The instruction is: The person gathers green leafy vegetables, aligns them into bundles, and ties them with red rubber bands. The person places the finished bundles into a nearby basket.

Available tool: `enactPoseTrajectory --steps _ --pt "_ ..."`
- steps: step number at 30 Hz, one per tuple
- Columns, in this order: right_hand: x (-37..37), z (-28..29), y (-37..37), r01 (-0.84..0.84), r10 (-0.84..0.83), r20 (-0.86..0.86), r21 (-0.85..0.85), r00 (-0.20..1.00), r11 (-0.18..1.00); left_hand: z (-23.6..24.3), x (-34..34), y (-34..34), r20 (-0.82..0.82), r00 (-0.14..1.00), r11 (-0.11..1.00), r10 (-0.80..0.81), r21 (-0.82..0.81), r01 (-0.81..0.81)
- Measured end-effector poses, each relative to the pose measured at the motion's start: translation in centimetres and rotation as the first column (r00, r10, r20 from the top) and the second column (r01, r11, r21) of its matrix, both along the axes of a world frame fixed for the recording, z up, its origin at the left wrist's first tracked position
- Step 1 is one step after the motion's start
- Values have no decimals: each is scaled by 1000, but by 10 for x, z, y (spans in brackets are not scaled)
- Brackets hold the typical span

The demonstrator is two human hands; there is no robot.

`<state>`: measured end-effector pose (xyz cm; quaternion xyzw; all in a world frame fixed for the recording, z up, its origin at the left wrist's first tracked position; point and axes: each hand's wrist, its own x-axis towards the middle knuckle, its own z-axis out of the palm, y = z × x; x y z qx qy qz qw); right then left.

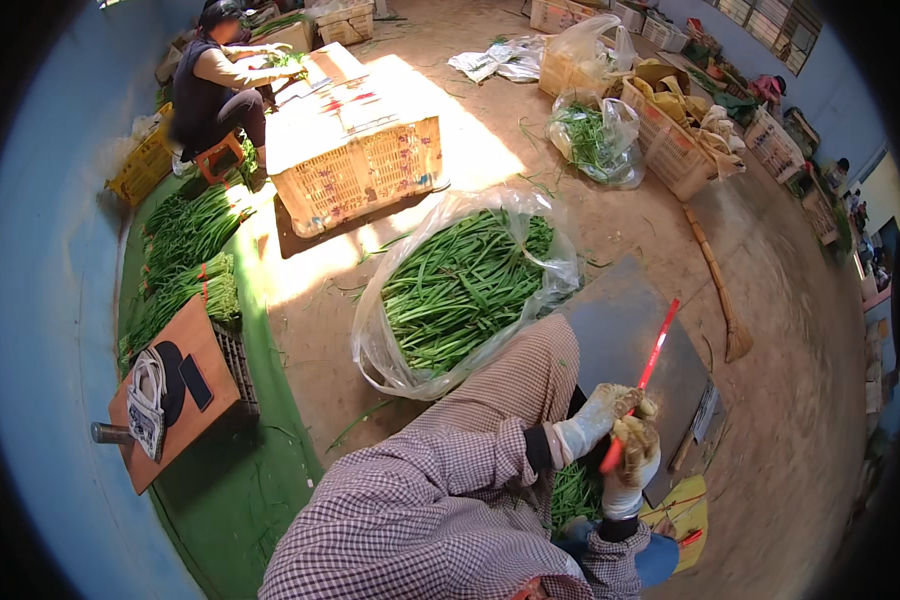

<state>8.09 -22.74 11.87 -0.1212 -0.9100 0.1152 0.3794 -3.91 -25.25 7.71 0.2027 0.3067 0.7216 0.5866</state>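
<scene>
- Gloves overlap, so exact finger placement on the left hand (592, 422) and right hand (634, 462) is hard to make out; both look curled closed on a red strip (658, 342), covering its middle.
- Loose green stalks (574, 496) lie near, below the hands, partly hidden by the checkered sleeves (480, 455); they are too tangled to count.
- A yellow sheet (692, 515), near right, is partly covered by the right forearm.
- Counted: two hands, one held strip, one large clear bag (372, 330) of stalks farther left, one metal sheet (620, 318) just beyond the hands, one broom (712, 265) to the right.
- At left, one small table (192, 432) bears one phone (196, 383).
- Far left, one co-worker (215, 85) sits beside a large crate (360, 180).
- The left forearm reaches rightward; the right forearm rises from the near edge. The hands touch, and the strip slants from them toward the far right, above the metal sheet.
</scene>
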Motion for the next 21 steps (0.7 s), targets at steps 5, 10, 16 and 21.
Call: enactPoseTrajectory --steps 5,10,16,21 --pt "-15 -27 38 267 -338 -87 -443 937 856 -10 -16 20 -465 825 944 321 88 -318" --pt "7 -92 98 431 -283 444 -280 850 858 -2 -95 -76 -374 740 828 559 212 -518" --pt "-113 -5 71 307 -221 337 -226 915 924 -145 -202 -208 -974 -33 214 225 82 -973" --pt "-270 -3 -24 -250 367 575 -275 731 929 -207 -280 -242 -936 99 122 -337 -148 -981"
